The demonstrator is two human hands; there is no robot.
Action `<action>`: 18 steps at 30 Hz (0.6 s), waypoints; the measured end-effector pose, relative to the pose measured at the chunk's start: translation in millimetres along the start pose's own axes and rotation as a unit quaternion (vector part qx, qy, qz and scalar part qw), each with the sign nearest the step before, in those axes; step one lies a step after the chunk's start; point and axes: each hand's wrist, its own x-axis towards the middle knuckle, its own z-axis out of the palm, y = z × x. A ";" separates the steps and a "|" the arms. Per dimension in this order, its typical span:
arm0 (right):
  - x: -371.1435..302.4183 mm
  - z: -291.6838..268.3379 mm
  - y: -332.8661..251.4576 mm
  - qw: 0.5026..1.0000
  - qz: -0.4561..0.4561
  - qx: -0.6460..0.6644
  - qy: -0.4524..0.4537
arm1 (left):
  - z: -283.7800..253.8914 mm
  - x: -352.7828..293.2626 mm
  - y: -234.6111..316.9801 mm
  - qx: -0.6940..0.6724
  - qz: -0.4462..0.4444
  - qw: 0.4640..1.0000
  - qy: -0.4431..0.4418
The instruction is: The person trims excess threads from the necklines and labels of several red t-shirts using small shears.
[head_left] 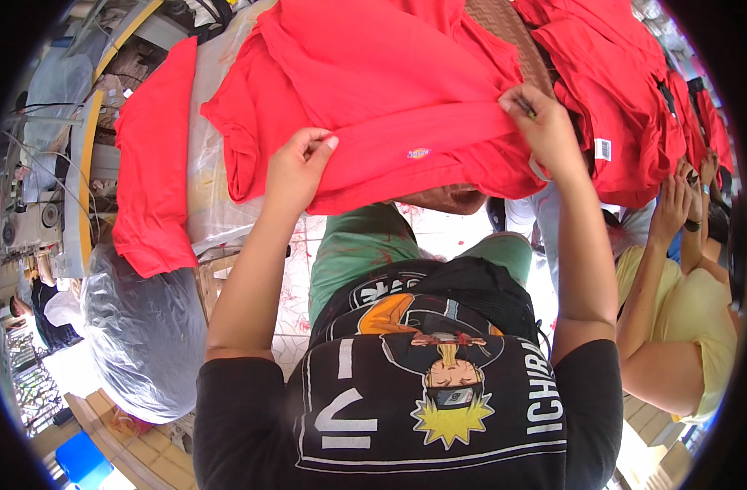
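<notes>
Along the upper left of the frame, a pale bench [214,175] is partly covered by red cloth [155,147]. At top centre, a red garment [373,153] is held spread, pinched between closed thumb and fingers by the left hand [296,173] and the right hand [546,135], where a small dark object [526,109] is also held.

Oval label [419,153], barcode tag [603,149] on red garments [365,65], lettered black shirt [402,392]

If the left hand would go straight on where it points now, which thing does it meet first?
Most likely more of the red cloth: the left hand holds it, and its folds spread on ahead. How high they rise is hard to tell.
</notes>
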 end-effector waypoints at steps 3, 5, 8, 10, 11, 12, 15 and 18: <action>-4.7 12.7 -11.5 0.974 -0.082 -0.158 0.140 | -2.2 -1.5 23.3 0.129 0.140 0.980 0.064; -7.9 12.9 -41.4 0.966 -0.088 -0.146 0.194 | -8.5 -5.7 38.8 0.176 0.225 0.957 0.055; -16.5 32.2 -66.9 0.996 -0.073 -0.017 0.038 | 3.3 -9.9 57.4 0.119 0.235 0.963 -0.061; -22.3 54.8 -67.4 0.992 -0.080 0.056 -0.077 | 22.5 -6.3 52.5 0.149 0.263 0.950 -0.083; -24.1 61.4 -69.0 0.990 -0.037 0.054 -0.125 | 30.9 -4.3 49.4 0.166 0.262 0.946 -0.093; -24.2 65.1 -69.5 0.991 -0.033 0.051 -0.120 | 37.0 -1.7 44.4 0.183 0.260 0.943 -0.103; -24.3 74.4 -58.3 0.988 -0.009 0.098 -0.117 | 44.6 2.9 35.6 0.184 0.257 0.945 -0.087; -27.3 76.5 -51.9 0.984 -0.084 0.110 -0.109 | 46.4 2.2 31.7 0.171 0.237 0.953 -0.078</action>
